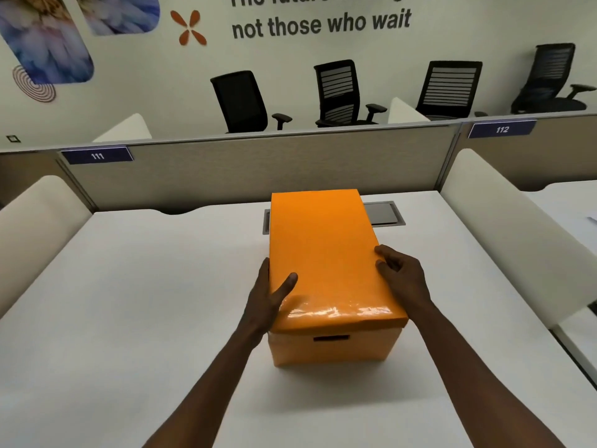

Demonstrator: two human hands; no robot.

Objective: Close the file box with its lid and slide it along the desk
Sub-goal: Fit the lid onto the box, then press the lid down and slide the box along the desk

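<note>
An orange file box [332,349] stands in the middle of the white desk [129,286], with a handle slot in its near end. Its glossy orange lid [323,250] lies flat on top and covers the box. My left hand [269,292] grips the lid's left edge near the front, thumb on top and fingers down the side. My right hand [402,276] holds the lid's right edge, fingertips curled onto its top.
A grey cable hatch [382,213] is set into the desk just behind the box. Beige partitions [252,169] close the back; rounded white dividers [504,221] flank both sides. Black office chairs [339,92] stand beyond the partition.
</note>
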